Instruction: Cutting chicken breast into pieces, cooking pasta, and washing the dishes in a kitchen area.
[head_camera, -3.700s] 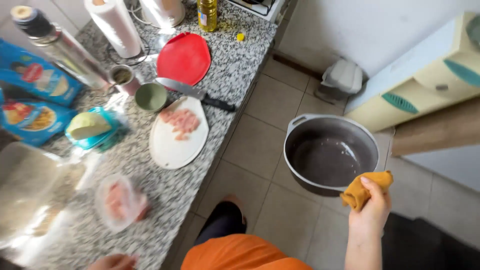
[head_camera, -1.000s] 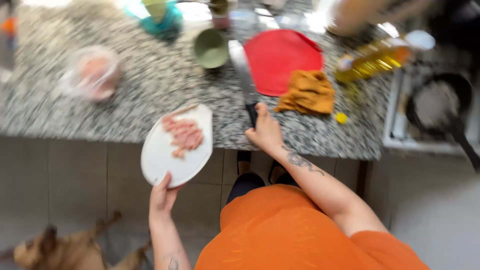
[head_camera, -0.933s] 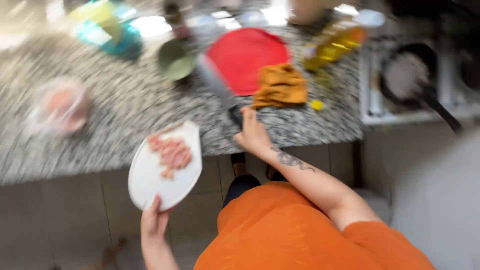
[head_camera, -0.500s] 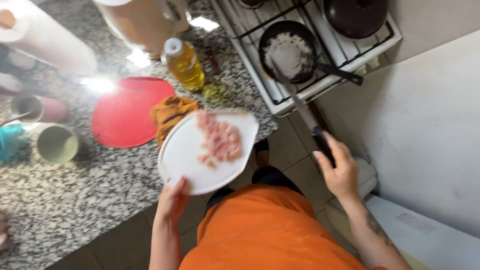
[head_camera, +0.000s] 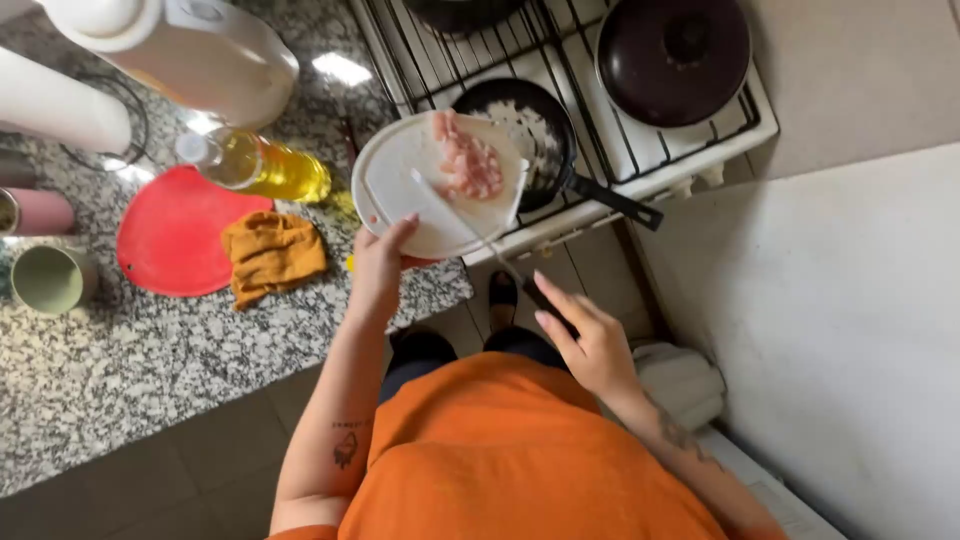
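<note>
One white cutting board (head_camera: 400, 195) with pink meat pieces (head_camera: 466, 165), gripped by left hand (head_camera: 378, 265) over one frying pan (head_camera: 530, 125); one knife (head_camera: 480, 235), right hand (head_camera: 590, 340) clasping it. Tabletop (head_camera: 150, 340): one yellow oil bottle (head_camera: 262, 166), one red mat (head_camera: 170, 240).

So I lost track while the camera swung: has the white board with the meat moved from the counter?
Yes. The board, held by the left hand, has gone from the granite counter to above the frying pan on the stove.
</note>
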